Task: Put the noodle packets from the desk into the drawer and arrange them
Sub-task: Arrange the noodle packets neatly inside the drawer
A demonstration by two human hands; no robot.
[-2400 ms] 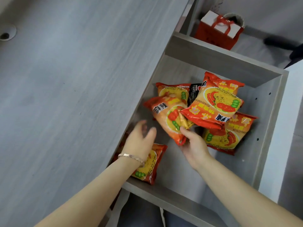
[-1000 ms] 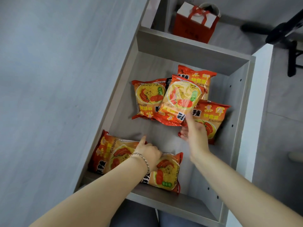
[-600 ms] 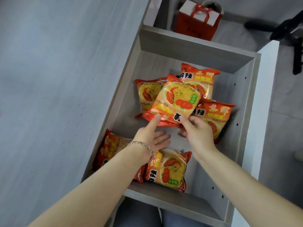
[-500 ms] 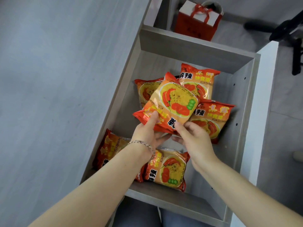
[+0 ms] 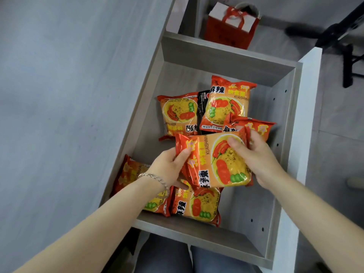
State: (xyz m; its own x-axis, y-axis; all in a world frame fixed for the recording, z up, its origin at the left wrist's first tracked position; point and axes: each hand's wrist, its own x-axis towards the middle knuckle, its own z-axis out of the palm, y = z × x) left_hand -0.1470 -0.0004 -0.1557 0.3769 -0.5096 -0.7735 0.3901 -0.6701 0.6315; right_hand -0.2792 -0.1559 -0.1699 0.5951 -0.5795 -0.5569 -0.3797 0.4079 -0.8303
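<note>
While both hands hold one noodle packet up over the middle of the open drawer, the step in hand looks to be the arranging, not the carrying over: the grey counter filling the left of the frame shows no packets on the part in view. The left hand has its grip clamped on the packet's left edge, thumb on the printed face and fingers behind; the right hand has its grip clamped on the upper right corner, where the wrapper is bunched. The packet is tilted, with its lettering running sideways.

Five more packets lie in the drawer. At the upper middle of the frame the far-left packet and the far-right packet sit side by side, with a dark sliver of something between them that I cannot make out. Just right of centre a half-hidden packet shows behind the right hand. Low in the frame, against the drawer's near wall, the near-left packet and the near-middle packet lie edge to edge, the first partly under the left forearm.

Bare drawer floor shows at the lower right, beside the near-middle packet. The next move probably calls for turning the held packet to match that near row and laying it flat there, without pushing its neighbour askew
</note>
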